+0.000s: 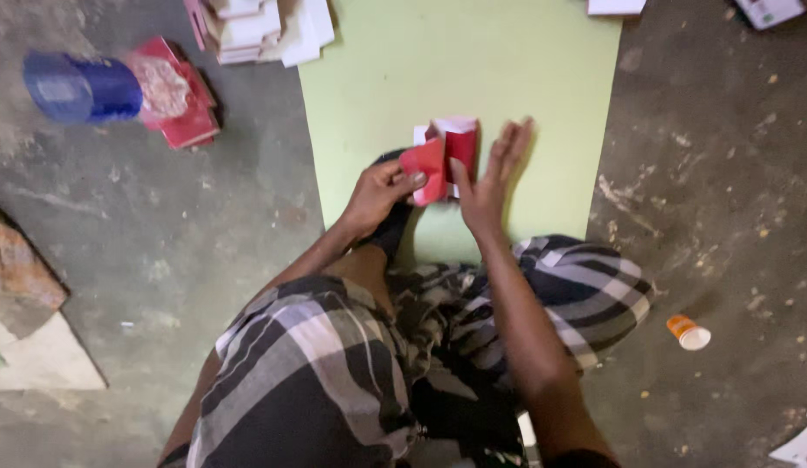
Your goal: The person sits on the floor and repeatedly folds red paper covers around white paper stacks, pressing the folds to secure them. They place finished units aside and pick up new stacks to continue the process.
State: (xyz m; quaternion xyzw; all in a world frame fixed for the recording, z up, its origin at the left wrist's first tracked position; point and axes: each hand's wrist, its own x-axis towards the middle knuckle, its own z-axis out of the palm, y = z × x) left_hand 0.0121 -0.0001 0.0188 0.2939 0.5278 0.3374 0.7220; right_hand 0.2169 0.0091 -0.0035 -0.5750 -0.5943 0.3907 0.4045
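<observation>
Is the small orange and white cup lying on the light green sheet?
No, the small orange and white cup lies on the bare grey concrete floor, to the right of the light green sheet.

The pale green sheet [542, 104] lies bare beyond the red carton [445, 160] — open room there. To the left, a card stack [247, 30] and a blue can [78, 87] stand in the way.

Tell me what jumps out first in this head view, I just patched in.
Centre frame, the left hand pinches a red and white folded carton while the right hand presses flat against its side, above a pale green sheet on the grey floor. Upper left lies a blue cylinder beside red packets; an orange cup lies lower right.
</observation>
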